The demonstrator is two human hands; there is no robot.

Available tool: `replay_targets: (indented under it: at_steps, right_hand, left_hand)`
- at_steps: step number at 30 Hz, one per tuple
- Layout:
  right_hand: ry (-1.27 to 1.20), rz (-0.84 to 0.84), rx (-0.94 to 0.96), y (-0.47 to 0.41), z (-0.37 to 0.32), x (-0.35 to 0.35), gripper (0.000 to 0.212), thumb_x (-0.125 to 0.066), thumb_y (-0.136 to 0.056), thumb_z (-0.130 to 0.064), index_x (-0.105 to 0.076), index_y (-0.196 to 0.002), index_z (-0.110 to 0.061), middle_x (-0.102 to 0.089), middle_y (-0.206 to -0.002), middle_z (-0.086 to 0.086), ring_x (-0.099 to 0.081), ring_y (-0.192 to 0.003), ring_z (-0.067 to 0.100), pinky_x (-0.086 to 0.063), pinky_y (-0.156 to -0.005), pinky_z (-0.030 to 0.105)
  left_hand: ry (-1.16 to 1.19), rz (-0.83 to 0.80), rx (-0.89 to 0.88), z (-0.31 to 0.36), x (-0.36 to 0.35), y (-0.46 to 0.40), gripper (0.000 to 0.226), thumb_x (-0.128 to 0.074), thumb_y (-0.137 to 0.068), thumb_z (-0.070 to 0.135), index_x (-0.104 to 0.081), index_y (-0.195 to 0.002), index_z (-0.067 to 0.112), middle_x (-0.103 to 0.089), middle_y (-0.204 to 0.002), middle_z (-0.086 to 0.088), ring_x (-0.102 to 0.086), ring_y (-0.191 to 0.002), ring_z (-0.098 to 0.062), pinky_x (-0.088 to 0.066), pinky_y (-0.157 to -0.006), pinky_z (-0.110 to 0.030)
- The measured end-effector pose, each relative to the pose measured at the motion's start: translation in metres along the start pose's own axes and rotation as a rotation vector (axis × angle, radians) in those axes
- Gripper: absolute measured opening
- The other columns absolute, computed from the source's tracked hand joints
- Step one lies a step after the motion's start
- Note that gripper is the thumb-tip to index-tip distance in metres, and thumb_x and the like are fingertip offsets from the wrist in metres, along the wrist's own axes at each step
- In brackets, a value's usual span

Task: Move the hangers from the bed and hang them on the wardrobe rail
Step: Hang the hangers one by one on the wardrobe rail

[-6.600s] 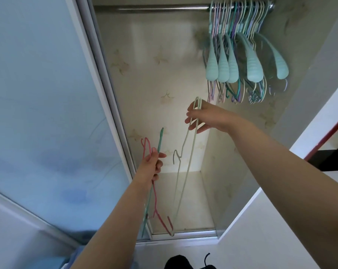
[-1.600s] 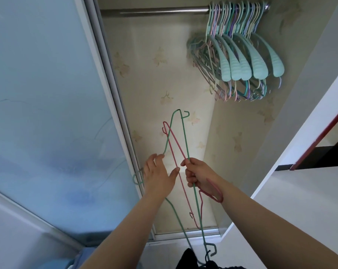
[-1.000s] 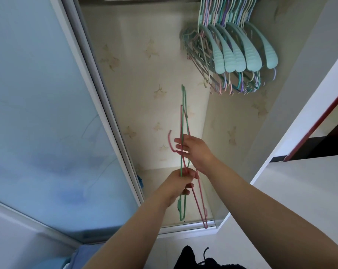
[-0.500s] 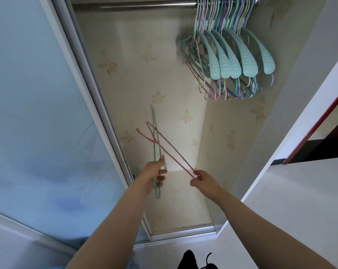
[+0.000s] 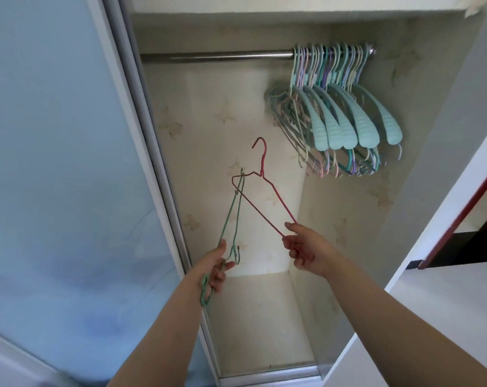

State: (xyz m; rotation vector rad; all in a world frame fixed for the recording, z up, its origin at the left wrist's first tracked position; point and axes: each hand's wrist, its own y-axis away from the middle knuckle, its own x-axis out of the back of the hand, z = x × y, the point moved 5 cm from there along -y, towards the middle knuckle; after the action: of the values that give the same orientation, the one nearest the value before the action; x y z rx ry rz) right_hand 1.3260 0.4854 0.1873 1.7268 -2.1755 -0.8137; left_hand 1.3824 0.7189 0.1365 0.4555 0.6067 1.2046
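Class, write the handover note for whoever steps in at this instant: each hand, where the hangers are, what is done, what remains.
Left hand grips the green wire hanger.
Right hand pinches the red wire hanger by one end, hook up.
Both are below the rail; their tips cross.
Done: a bunch of hangers hangs at the rail's right end.
Left: hang the red and green ones.

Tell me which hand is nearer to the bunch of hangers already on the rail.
Right. The right hand, pinching the red hanger, sits below and slightly left of the hung hangers. The left hand, gripping the green hanger, is lower and farther left, by the sliding door.
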Motion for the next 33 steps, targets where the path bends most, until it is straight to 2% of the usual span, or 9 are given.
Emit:
replay_targets:
  at_steps: [3, 8, 11, 13, 14, 17, 25, 29, 33]
  right_hand:
    - [0.076, 0.026, 0.017, -0.003, -0.002, -0.003, 0.034, -0.072, -0.074, -0.049, -0.060, -0.083, -0.018, -0.062, -0.071, -0.005, -0.044, -0.055, 0.010, -0.028, -0.047, 0.021]
    - [0.500, 0.176, 0.277, -0.005, -0.009, -0.002, 0.035, -0.069, -0.081, -0.046, -0.069, -0.094, -0.013, -0.066, -0.087, -0.001, -0.050, -0.071, 0.012, -0.036, -0.064, 0.024]
    - [0.585, 0.191, 0.332, -0.006, -0.009, -0.001, 0.057, -0.068, -0.073, -0.053, -0.065, -0.093, 0.000, -0.056, -0.080, 0.002, -0.047, -0.070, 0.015, -0.035, -0.069, 0.028]
    - [0.648, 0.237, 0.358, -0.007, -0.010, 0.001, 0.054, -0.067, -0.072, -0.054, -0.062, -0.093, -0.004, -0.050, -0.080, 0.001, -0.047, -0.072, 0.016, -0.034, -0.070, 0.029]
    - [0.675, 0.269, 0.365, -0.009, -0.010, 0.002, 0.050, -0.069, -0.076, -0.051, -0.062, -0.104, -0.009, -0.054, -0.085, -0.001, -0.052, -0.078, 0.015, -0.037, -0.073, 0.029]
    - [0.693, 0.340, 0.393, -0.009, -0.011, 0.003, 0.060, -0.068, -0.082, -0.044, -0.052, -0.131, -0.012, -0.056, -0.096, -0.005, -0.056, -0.093, 0.015, -0.039, -0.080, 0.025]
    - [0.639, 0.534, 0.506, -0.013, -0.019, 0.009, 0.070, -0.072, -0.076, -0.050, -0.049, -0.130, -0.013, -0.051, -0.087, -0.008, -0.054, -0.101, 0.025, -0.047, -0.083, 0.036]
    - [0.522, 0.574, 0.501, -0.009, -0.026, 0.013, 0.072, -0.072, -0.078, -0.045, -0.046, -0.134, -0.008, -0.054, -0.093, 0.001, -0.056, -0.087, 0.021, -0.043, -0.075, 0.030]
    - [0.520, 0.569, 0.505, 0.001, -0.034, 0.009, 0.066, -0.067, -0.082, -0.046, -0.048, -0.133, -0.009, -0.053, -0.083, -0.003, -0.055, -0.075, 0.013, -0.039, -0.065, 0.026]
  left_hand:
    - [0.013, 0.003, -0.027, 0.012, 0.006, -0.004, 0.085, -0.057, -0.080, 0.067, -0.043, -0.134, 0.002, -0.064, -0.110, -0.003, -0.038, -0.037, -0.001, -0.020, -0.031, -0.012]
    - [0.091, 0.001, -0.031, 0.030, 0.010, -0.011, 0.090, -0.058, -0.080, 0.066, -0.039, -0.137, -0.002, -0.063, -0.111, -0.007, -0.036, -0.040, -0.002, -0.020, -0.033, -0.011]
    - [0.077, -0.009, -0.038, 0.035, 0.010, -0.014, 0.090, -0.060, -0.080, 0.064, -0.038, -0.138, -0.001, -0.063, -0.114, -0.007, -0.037, -0.041, -0.002, -0.020, -0.032, -0.012]
    - [0.069, -0.025, -0.038, 0.034, 0.010, -0.017, 0.089, -0.062, -0.080, 0.063, -0.039, -0.139, 0.000, -0.063, -0.117, -0.008, -0.038, -0.041, -0.002, -0.021, -0.032, -0.012]
    - [0.062, -0.043, -0.033, 0.034, 0.008, -0.018, 0.088, -0.062, -0.081, 0.062, -0.039, -0.139, 0.000, -0.063, -0.118, -0.008, -0.038, -0.041, -0.002, -0.021, -0.031, -0.013]
    - [0.093, -0.153, -0.009, 0.031, 0.000, -0.014, 0.077, -0.062, -0.085, 0.053, -0.044, -0.135, -0.002, -0.064, -0.117, -0.009, -0.039, -0.040, -0.004, -0.021, -0.031, -0.013]
    - [0.241, -0.490, 0.065, 0.012, -0.014, 0.004, 0.065, -0.064, -0.082, 0.042, -0.050, -0.129, -0.001, -0.058, -0.133, -0.014, -0.043, -0.047, -0.009, -0.023, -0.035, -0.013]
    - [0.301, -0.512, 0.121, -0.006, -0.005, 0.001, 0.059, -0.063, -0.083, 0.035, -0.050, -0.127, -0.003, -0.058, -0.133, -0.016, -0.043, -0.047, -0.010, -0.026, -0.034, -0.014]
    - [0.309, -0.472, 0.188, -0.025, 0.007, -0.009, 0.055, -0.068, -0.077, 0.032, -0.052, -0.118, -0.003, -0.064, -0.120, -0.014, -0.044, -0.045, -0.010, -0.029, -0.032, -0.015]
